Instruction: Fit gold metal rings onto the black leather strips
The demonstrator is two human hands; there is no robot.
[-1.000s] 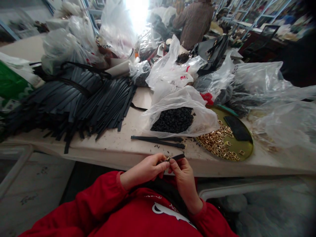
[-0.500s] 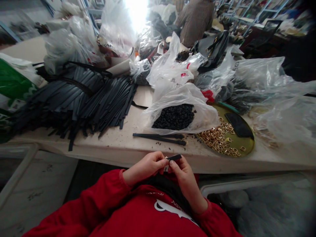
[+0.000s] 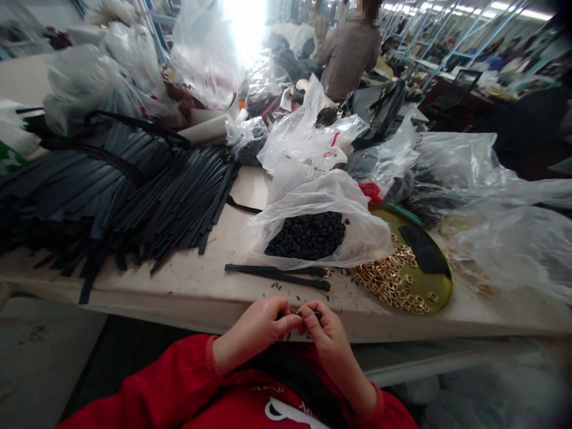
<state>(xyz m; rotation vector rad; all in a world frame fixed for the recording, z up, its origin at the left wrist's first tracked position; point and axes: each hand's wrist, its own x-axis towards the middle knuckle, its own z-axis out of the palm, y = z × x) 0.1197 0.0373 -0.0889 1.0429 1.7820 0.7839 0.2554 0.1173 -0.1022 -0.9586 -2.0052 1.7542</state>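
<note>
Both hands meet just in front of the table's near edge on a black strap with a small gold buckle. My left hand is closed, thumb and fingers pinching the buckle end. Pressed up against it, my right hand pinches the strap between thumb and fingers. Most of the strap is hidden by the fingers. Beyond the hands, two finished-looking black straps with gold buckles lie on the table. Behind them an open plastic bag holds small black loops.
A yellow-green round tray at right carries many gold buckles and a black flat piece. Left lies a large pile of black strips. Plastic bags crowd the back, where a person stands.
The view has tilted up a little and turned. The strap end that stuck up between the hands is now mostly covered, and the right fingers have closed in over it, nearer the left hand.
</note>
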